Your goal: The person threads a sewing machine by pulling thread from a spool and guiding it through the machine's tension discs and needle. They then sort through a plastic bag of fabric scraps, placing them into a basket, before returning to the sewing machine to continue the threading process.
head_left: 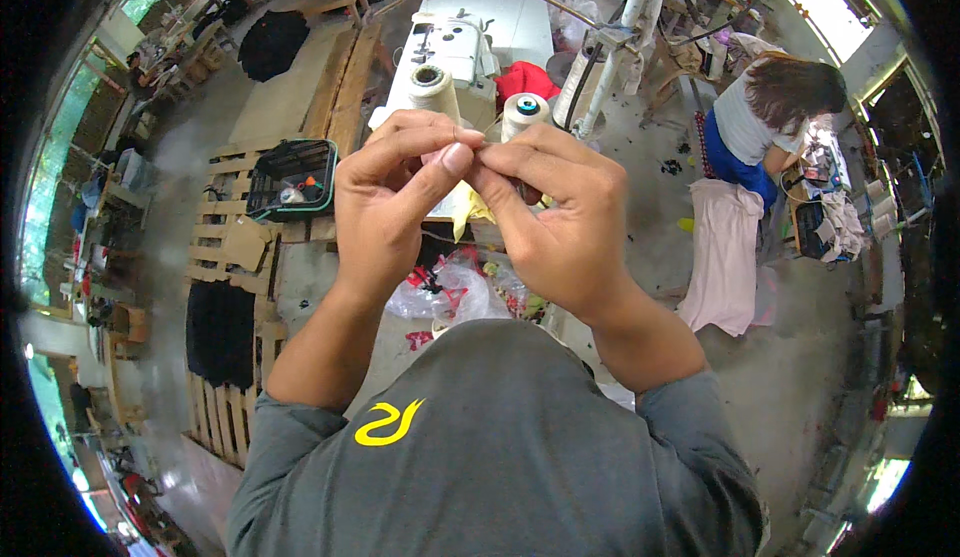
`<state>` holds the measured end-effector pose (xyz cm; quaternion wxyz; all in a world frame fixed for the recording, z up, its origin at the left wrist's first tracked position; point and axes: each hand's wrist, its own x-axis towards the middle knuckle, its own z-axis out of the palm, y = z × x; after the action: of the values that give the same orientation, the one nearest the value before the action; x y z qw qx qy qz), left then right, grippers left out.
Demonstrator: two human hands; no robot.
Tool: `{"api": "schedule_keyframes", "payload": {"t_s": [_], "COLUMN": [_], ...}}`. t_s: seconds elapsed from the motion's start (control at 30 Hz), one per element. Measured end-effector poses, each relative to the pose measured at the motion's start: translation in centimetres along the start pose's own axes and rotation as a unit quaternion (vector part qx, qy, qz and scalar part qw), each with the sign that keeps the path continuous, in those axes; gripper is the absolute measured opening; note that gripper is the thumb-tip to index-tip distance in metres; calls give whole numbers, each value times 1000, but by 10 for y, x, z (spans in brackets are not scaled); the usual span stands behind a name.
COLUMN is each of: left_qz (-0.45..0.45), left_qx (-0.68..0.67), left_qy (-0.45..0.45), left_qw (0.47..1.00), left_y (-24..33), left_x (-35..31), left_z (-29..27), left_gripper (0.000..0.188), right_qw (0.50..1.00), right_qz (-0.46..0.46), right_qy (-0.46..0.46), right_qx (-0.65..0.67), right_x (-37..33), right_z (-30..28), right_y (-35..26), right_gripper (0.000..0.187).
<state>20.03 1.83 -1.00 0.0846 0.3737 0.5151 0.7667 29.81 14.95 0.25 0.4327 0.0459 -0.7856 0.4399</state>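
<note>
Both hands are raised in front of me, their fingertips meeting in a pinch. My left hand (395,172) presses thumb and forefinger together, and my right hand (560,202) does the same just beside it. Between the fingertips runs a very fine strand that looks like thread (486,137); most of it is hidden. Beyond the hands stand a cream thread cone (433,95) and a white thread cone (525,112). A white sewing machine (452,47) is behind them on its table. Yellow cloth (473,213) hangs below my fingers.
Red fabric (527,81) lies by the machine. A dark crate (292,179) sits left on wooden pallets (210,232), near black cloth (221,332). A metal pole (612,52) rises at right. Farther right, a person (755,122) bends over work beside pink cloth (722,247). Plastic bags (460,287) lie below.
</note>
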Motion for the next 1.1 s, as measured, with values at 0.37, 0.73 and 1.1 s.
{"api": "schedule_keyframes", "payload": {"t_s": [0.37, 0.73, 1.1], "left_qz": [307, 212, 30], "left_qx": [410, 218, -21], "left_qy": [-32, -66, -80], "left_qw": [858, 950, 996], "left_y": [-4, -17, -15], "left_x": [10, 23, 22], "left_z": [4, 11, 25], "left_gripper": [22, 13, 8], "right_qw": [990, 994, 995], "right_qz": [-37, -99, -57], "right_qy": [16, -36, -10], "right_qx": [-133, 38, 79], "right_x": [2, 15, 24], "right_z": [-19, -41, -26], "right_y": [1, 30, 37], "right_gripper": [7, 41, 18]}}
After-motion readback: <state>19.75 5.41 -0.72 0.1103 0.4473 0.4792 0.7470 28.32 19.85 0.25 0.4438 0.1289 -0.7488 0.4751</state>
